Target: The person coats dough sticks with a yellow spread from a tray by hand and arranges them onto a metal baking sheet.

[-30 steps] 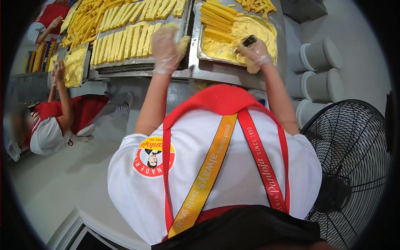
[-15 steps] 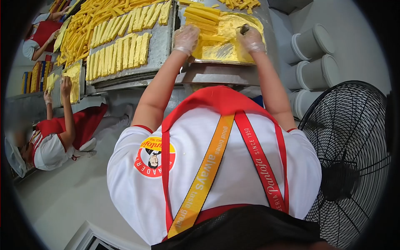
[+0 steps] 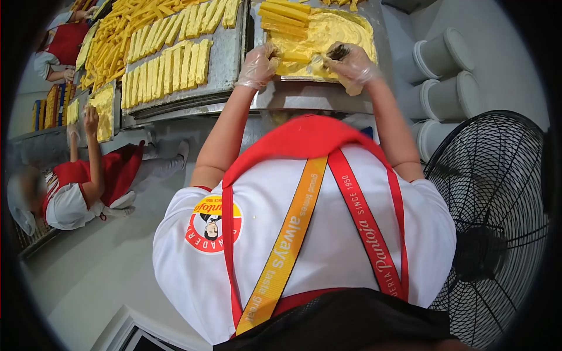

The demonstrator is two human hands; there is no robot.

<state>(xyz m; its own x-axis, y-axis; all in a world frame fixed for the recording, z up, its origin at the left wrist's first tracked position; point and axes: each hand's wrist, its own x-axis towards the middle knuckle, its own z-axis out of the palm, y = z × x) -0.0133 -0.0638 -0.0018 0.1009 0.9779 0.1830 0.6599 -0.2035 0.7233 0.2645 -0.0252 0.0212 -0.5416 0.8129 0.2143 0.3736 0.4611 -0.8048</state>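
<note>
My left hand (image 3: pixel 259 65), in a clear plastic glove, is closed at the left edge of a shallow tray (image 3: pixel 328 78), its fingertips pinching the end of a yellow cake stick (image 3: pixel 295 57). Gloved as well, my right hand (image 3: pixel 356 67) grips a spreading knife by its dark handle (image 3: pixel 338 53). The knife's pale blade is blurred and lies close to the stick's right end. Creamy yellow spread (image 3: pixel 345 32) covers much of the tray. Several uncoated yellow sticks (image 3: pixel 284 16) are piled at its far left.
Coated sticks stand in rows on a metal tray (image 3: pixel 221 70) to the left, beside a heap of plain sticks (image 3: pixel 108 50). A co-worker (image 3: pixel 88 181) works at far left, another (image 3: pixel 61 47) beyond. Right are lidded buckets (image 3: pixel 448 55) and a large fan (image 3: pixel 486 234).
My right hand with the spreading knife has come left and nearer to me, towards the stick. My left hand has moved slightly nearer to me, and the spread's surface looks different.
</note>
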